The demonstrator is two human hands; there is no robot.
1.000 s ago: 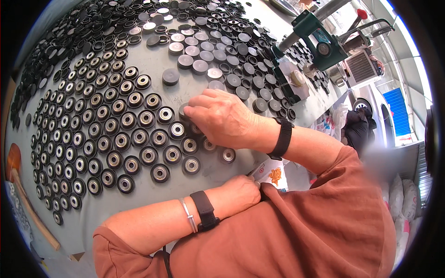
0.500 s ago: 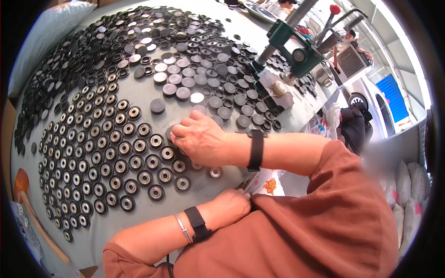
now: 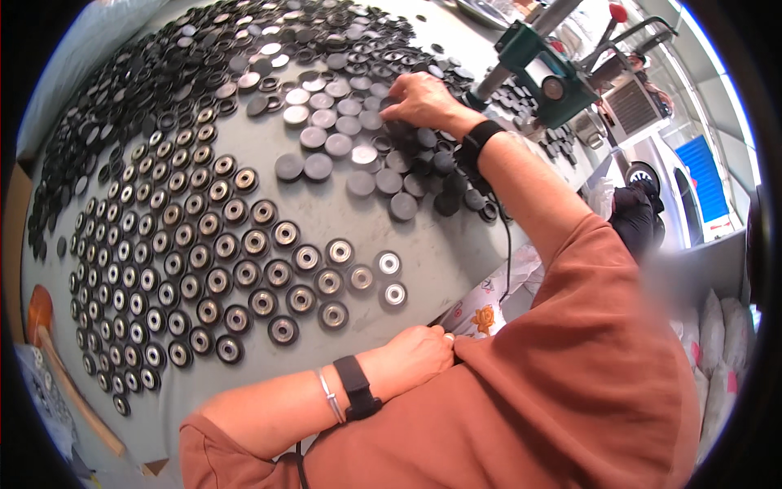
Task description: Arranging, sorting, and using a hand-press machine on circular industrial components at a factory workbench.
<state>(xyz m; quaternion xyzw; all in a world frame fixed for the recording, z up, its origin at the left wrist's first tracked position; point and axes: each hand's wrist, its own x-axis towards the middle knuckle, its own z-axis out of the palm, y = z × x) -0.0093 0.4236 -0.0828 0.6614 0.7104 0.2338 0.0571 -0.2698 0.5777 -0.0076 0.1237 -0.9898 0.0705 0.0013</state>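
Observation:
My right hand [image 3: 419, 99] reaches over the pile of flat black round caps [image 3: 362, 181] on the far middle of the table. Its thumb and forefinger are apart, at the edge of a dark cap. By the table's front edge, against my shirt, rests my left hand [image 3: 419, 352]. Its fingers are curled, and what they hold, if anything, is hidden. Between the two hands stand metal bearings in black rings [image 3: 333, 315], spread in rows to the left. A few bearings [image 3: 394, 294] at the right end show no black ring.
A green press with a red-knobbed lever [image 3: 554, 85] stands at the far right. An orange-headed mallet [image 3: 41, 314] lies along the left edge. A pale plastic sack [image 3: 69, 73] is at the far left. A cable [image 3: 509, 253] hangs near my right arm.
My right hand has moved away from the bearing rows, far and to the right, onto the black caps. My left hand stays by the front edge. The view has shifted slightly.

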